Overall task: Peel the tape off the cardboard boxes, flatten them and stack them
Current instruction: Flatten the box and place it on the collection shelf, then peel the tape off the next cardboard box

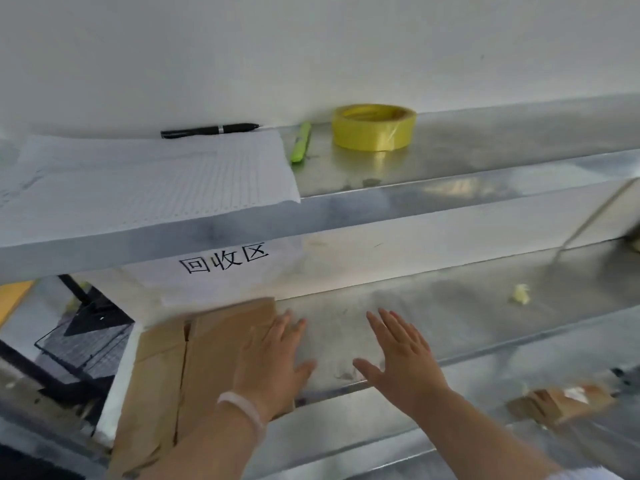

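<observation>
A flattened brown cardboard box (194, 362) lies on the lower metal shelf (467, 306) at the left, below a paper sign with black characters (225, 261). My left hand (273, 358) rests flat on the right edge of the cardboard, fingers spread, a pale bracelet on the wrist. My right hand (401, 355) hovers open over the bare shelf beside it, palm down, holding nothing. A crumpled wad of peeled tape (521, 294) sits further right on the same shelf.
The upper shelf carries a yellow tape roll (374, 131), a green utility knife (300, 142), a black pen (209, 129) and perforated white paper (145, 174). Another piece of cardboard (561, 401) lies low at the right. A black wire frame (86, 334) stands at the left.
</observation>
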### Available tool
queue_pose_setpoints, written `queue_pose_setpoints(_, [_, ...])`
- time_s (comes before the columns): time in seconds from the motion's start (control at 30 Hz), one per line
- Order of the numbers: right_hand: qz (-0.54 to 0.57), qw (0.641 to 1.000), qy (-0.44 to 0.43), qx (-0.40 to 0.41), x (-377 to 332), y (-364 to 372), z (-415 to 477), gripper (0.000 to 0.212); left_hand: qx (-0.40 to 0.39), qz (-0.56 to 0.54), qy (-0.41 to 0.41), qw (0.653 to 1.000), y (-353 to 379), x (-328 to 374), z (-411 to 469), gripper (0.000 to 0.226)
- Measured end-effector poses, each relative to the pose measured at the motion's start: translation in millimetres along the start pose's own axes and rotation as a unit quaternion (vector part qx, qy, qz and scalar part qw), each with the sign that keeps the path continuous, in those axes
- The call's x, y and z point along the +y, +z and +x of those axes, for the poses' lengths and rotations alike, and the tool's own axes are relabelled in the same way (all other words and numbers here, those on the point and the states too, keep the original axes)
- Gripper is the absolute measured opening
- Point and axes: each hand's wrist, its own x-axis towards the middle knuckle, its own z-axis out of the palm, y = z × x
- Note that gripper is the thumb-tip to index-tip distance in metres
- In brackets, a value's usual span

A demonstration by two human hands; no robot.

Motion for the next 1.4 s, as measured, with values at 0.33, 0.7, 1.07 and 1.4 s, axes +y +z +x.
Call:
queue_pose_setpoints(0.33, [-0.058,0.99,0.096,0.08,180,-111,-78,0.085,0.075,0.016,0.14,0.987,0,231,62,0.07])
queue_pose_setpoints(0.7, [-0.108,0.965,0.207,0.12,380,-210,-169,0.08,0.085,-0.022,0.232,0.969,28,479,105,0.069])
queue_pose_setpoints(1.07, [-0.066,0.95,0.285,0.108,505,-229,-176,0.08,0.065,-0.029,0.288,0.955,71,612,185,0.072])
queue_pose_setpoints(1.4, [-0.044,0.937,0.328,0.115,636,-248,-106,0.085,0.046,-0.059,0.323,0.943,100,702,309,0.074])
